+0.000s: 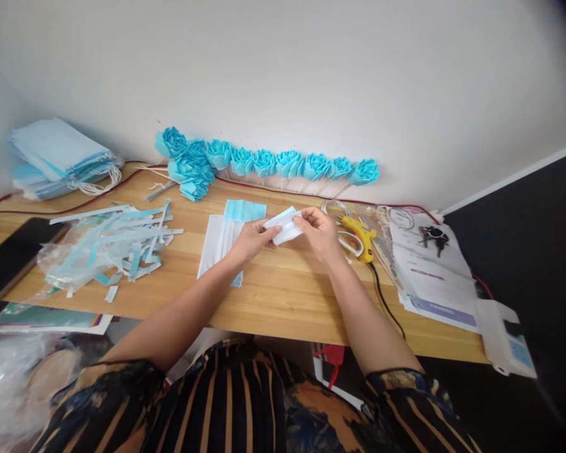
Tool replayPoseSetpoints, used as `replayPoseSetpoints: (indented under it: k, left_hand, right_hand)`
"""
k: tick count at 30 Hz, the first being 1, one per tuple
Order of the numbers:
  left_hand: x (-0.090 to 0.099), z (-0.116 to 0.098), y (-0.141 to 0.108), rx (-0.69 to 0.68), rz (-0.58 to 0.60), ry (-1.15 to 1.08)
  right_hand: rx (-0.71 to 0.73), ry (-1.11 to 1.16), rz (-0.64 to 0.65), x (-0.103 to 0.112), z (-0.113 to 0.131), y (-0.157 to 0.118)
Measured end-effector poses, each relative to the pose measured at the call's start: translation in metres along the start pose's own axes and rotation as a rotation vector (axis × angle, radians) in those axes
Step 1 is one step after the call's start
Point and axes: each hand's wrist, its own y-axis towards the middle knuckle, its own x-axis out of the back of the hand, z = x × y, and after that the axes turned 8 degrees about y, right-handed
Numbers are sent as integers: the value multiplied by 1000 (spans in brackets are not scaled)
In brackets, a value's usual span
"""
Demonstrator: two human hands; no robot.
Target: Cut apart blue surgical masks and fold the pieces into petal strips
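Between my two hands, above the middle of the wooden table, is a folded piece of face mask fabric (285, 228), white with a pale blue edge. My left hand (256, 239) pinches its left side between thumb and fingers. At its upper right corner, my right hand (318, 229) grips it the same way. Under and beside my left wrist lie flat mask pieces (210, 242), white and pleated, with a bright blue piece (245, 210) at their top.
Blue fabric flowers (289, 163) on sticks line the wall. Cut scraps (122, 242), stacked masks (61, 154) and a phone (16, 255) lie left. At right are a yellow glue gun (364, 238), its black cord, scissors (350, 243), papers (429, 270) and keys (434, 236).
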Motion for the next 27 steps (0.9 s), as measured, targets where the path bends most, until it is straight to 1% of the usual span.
replayPoseSetpoints:
  k: [12,18,22,27]
  left_hand:
    - [-2,-7,-4,15,7,-88]
    - [-3,-4,-2,14,-12,-47]
    - [-2,-3,-2,11,4,-16]
    - [3,-7,-2,-40,-68,7]
  right_hand:
    - [-1,-9,2,0,-1,0]
    - [9,-31,8,0,1,-1]
    - [30,-68,12,1,1,-1]
    - [55,-87,61,4,0,-1]
